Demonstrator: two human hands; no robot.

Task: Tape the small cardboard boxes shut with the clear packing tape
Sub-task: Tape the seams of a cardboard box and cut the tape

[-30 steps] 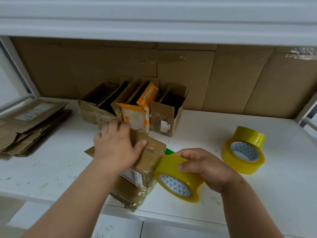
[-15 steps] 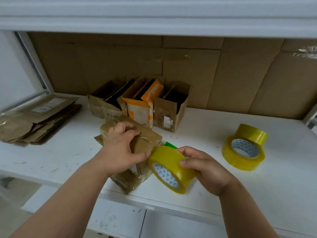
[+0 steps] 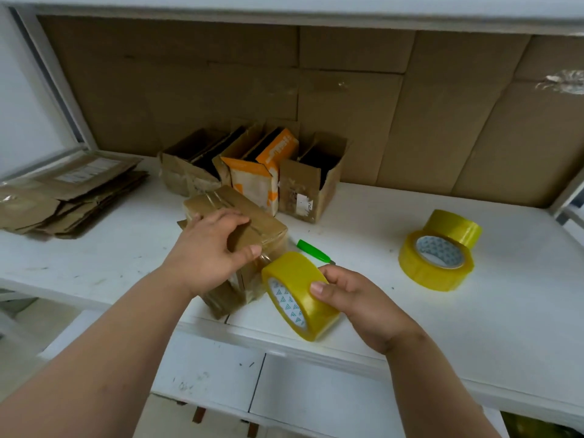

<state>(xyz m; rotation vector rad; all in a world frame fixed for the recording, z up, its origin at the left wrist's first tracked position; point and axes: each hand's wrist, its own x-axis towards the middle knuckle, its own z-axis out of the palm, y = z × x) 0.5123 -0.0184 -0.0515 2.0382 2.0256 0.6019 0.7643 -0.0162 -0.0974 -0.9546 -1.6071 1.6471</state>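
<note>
At the far left, a stack of flattened cardboard boxes is lying on the white shelf. Moving right, your left hand is gripping the closed cardboard box near the shelf's front edge, fingers curled over its top and thumb pressing its near side; tape is showing across the box's top seam. Behind it, four open small boxes are standing in a row against the cardboard backing, one of them orange and white. Just right of the closed box, your right hand is grasping a roll of yellowish clear packing tape, held on edge with its rim touching or nearly touching the box's near corner. A green pen-like tool is lying on the shelf just beyond the roll. Further right, well apart, two more tape rolls are resting together, one leaning on the other.
</note>
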